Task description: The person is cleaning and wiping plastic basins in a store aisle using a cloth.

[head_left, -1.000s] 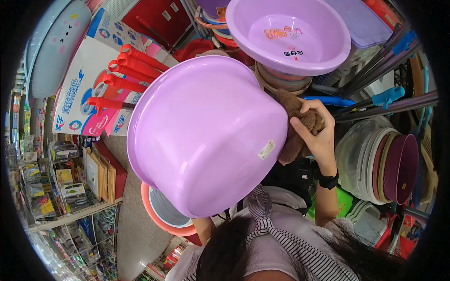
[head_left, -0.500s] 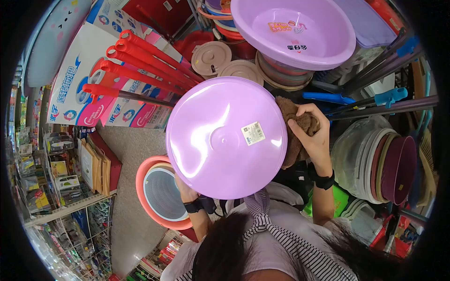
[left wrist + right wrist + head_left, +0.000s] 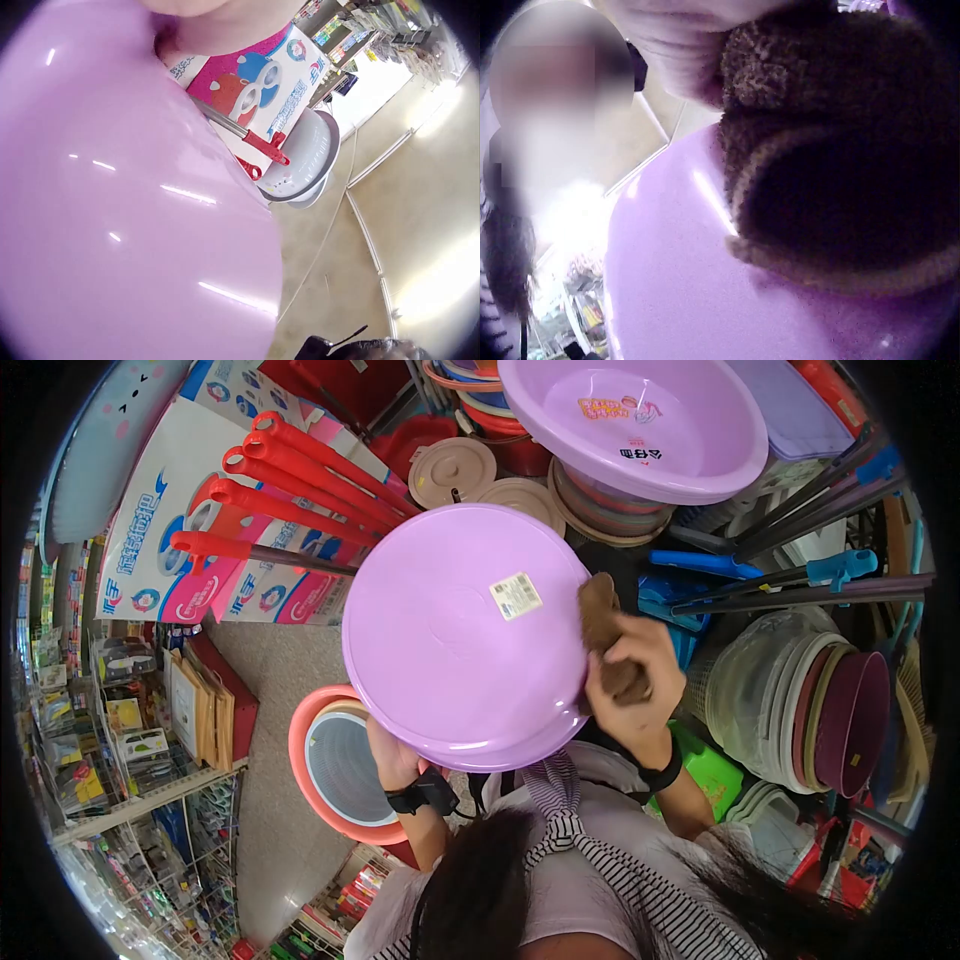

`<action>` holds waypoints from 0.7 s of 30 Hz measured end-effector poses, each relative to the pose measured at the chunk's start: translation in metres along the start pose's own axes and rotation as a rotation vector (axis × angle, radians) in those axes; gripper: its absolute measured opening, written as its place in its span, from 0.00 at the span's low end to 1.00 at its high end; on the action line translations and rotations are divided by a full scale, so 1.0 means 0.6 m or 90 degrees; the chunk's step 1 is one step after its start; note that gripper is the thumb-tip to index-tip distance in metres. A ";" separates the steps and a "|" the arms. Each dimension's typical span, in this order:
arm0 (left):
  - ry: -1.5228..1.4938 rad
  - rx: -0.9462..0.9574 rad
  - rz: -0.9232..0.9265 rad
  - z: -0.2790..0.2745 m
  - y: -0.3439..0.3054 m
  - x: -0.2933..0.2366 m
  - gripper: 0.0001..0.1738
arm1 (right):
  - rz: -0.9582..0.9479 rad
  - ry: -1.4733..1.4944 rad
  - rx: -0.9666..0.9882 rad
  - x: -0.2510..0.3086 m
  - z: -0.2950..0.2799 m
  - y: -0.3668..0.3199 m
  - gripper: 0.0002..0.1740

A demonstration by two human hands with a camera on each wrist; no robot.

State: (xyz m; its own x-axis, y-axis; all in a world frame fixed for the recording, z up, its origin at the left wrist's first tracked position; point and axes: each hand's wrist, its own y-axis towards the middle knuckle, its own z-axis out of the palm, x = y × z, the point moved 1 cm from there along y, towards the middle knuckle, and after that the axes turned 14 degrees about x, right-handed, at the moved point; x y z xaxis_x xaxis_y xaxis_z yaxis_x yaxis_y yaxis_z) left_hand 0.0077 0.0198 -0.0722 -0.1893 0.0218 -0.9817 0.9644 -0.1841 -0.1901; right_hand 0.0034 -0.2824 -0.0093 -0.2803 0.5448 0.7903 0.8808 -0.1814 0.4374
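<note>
A light purple plastic basin (image 3: 450,640) is held up with its underside, which bears a white label (image 3: 516,596), facing the head camera. My left hand (image 3: 392,755) grips the basin at its lower left edge, its fingers partly hidden behind it. In the left wrist view the basin's glossy wall (image 3: 135,225) fills the left side. My right hand (image 3: 645,675) holds a bunched brown cloth (image 3: 600,618) against the basin's right side. Seen from the right wrist, the fuzzy cloth (image 3: 840,195) lies over the purple surface.
Another purple basin (image 3: 640,425) tops a stack at the back. Red-handled poles (image 3: 300,510) stand by boxes (image 3: 150,540) at left. An orange-rimmed tub (image 3: 305,760) is on the floor. Stacked buckets (image 3: 850,710) and dark poles (image 3: 800,600) crowd the right; shelves (image 3: 120,760) line the left.
The basin has turned from showing its side wall to showing its underside, bringing my left hand into view. My right hand has moved left and downward with the cloth, over the basin's edge.
</note>
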 end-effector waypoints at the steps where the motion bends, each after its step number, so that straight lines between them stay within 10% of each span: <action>1: -0.001 -0.001 -0.002 0.001 0.000 -0.006 0.21 | -0.050 -0.026 0.020 0.012 0.002 -0.004 0.15; 4: 0.315 0.083 0.183 0.003 0.003 -0.015 0.22 | -0.128 -0.029 0.106 0.020 0.007 -0.011 0.17; 6: -0.332 -0.036 -0.023 -0.006 0.007 0.014 0.23 | -0.069 -0.020 0.104 0.008 0.012 -0.001 0.17; 9: -0.484 -0.174 -0.084 -0.012 0.017 0.013 0.25 | 0.036 -0.016 0.033 0.010 0.025 0.021 0.18; 15: -0.445 -0.139 -0.026 -0.005 0.021 -0.009 0.28 | -0.191 -0.092 0.274 0.061 0.032 0.015 0.20; 21: -0.377 -0.192 0.010 0.023 0.021 -0.040 0.30 | -0.055 -0.085 0.184 0.050 0.025 0.034 0.20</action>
State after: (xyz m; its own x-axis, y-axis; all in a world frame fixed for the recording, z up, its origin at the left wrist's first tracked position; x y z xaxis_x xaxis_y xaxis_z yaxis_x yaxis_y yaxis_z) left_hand 0.0219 0.0035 -0.0508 -0.1621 -0.5375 -0.8275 0.9609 0.1049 -0.2564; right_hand 0.0188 -0.2577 0.0170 -0.3238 0.6537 0.6840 0.9329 0.1001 0.3459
